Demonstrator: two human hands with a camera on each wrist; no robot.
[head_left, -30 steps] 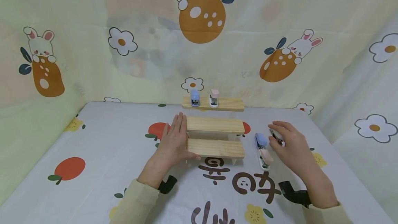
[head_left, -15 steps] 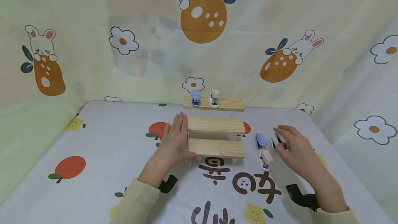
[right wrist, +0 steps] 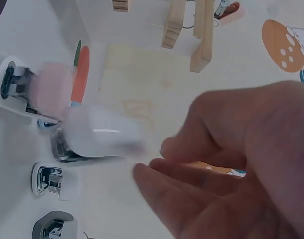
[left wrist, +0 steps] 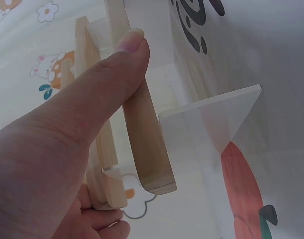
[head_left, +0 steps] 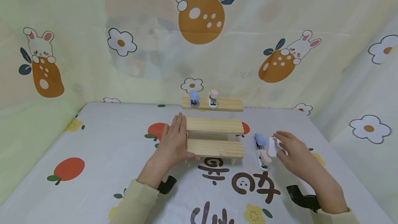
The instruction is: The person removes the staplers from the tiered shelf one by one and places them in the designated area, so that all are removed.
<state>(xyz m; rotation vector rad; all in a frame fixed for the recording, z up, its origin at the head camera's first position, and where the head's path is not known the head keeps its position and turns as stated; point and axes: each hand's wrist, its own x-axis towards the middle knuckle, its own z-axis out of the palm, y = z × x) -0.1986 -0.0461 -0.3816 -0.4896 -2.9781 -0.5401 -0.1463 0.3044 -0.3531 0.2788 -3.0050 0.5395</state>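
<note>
My left hand (head_left: 174,143) rests against the left end of a stepped shelf with wooden boards (head_left: 216,148) on clear supports. Its fingers lie straight along the end, and the thumb presses the lowest board's front edge, as the left wrist view also shows. My right hand (head_left: 295,153) is beside a white mini stapler (head_left: 273,147). In the right wrist view, a gap separates the fingertips from this white stapler (right wrist: 102,132), which is blurred. A blue mini stapler (head_left: 259,140) and a pink mini stapler (head_left: 265,156) lie left of it.
On the back board (head_left: 230,104) stand another blue stapler (head_left: 194,98) and another pink stapler (head_left: 213,98). Low in the right wrist view sit a white stapler (right wrist: 54,180) and a grey one (right wrist: 54,226). A printed cloth (head_left: 109,182) covers the table.
My right hand has drawn back to the right, and its fingers have come off the white stapler. The stapler has shifted lower and turned. My left hand stays at the shelf.
</note>
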